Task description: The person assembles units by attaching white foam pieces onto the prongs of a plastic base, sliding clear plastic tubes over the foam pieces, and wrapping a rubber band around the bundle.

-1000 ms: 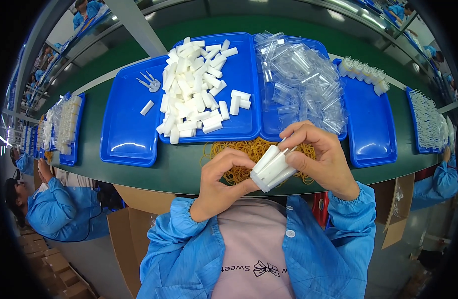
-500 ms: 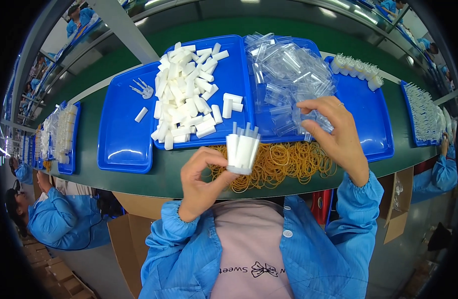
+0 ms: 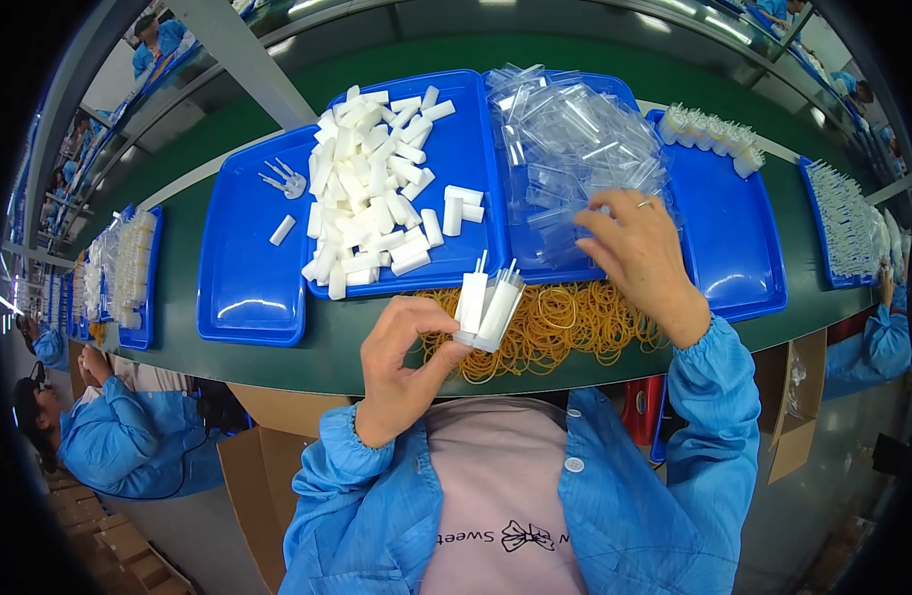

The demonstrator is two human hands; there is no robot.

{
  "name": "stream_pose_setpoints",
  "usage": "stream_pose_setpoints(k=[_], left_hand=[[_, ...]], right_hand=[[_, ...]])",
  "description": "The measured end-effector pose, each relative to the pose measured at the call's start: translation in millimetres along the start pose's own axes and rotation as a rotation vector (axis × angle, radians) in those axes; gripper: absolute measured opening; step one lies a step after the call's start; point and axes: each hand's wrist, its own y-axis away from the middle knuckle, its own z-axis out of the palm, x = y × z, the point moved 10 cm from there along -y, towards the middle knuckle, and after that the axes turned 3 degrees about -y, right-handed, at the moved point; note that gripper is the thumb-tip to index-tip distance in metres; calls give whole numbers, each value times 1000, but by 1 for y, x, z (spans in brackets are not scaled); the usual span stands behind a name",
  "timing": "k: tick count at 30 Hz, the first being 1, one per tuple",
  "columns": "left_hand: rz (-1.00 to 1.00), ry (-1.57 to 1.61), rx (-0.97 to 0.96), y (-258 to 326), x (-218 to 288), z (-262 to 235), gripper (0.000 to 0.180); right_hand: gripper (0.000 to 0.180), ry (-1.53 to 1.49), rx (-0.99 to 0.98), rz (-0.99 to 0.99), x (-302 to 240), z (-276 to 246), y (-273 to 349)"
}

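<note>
My left hand pinches a small assembly by its round pale base, just in front of the trays. White blocks stand up from that base, with thin prongs showing above them; clear plastic appears to wrap part of it. My right hand hovers over the near edge of the tray of clear plastic sleeves, fingers curved and apart. Any clear piece between them cannot be made out. Left of those sleeves, a blue tray carries a heap of white blocks.
Rubber bands lie along the table's near edge. A left blue tray holds a pronged base and one block. Finished-looking white assemblies line the right tray. Cardboard boxes stand below; a co-worker sits at left.
My right hand has shifted slightly left and its fingers have turned downward. The assembly in my left hand has been turned, showing different white blocks.
</note>
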Motion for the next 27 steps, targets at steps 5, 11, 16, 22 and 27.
stream_pose_setpoints(k=[5,11,16,22,27], left_hand=[[82,-9,1,3,13,1,24],[219,-85,26,6,32,5,26],[259,-117,29,8,37,4,29],[358,-176,-38,5,53,8,31],[440,-251,-87,7,59,13,32]], right_hand=[[16,-1007,139,430,36,1,8],[22,-1483,206,430,12,-17,-2],[19,-1186,130,391,-4,-36,-1],[18,-966,59,248,-6,-32,-9],[22,-1168,-120,318,-16,-11,-7]])
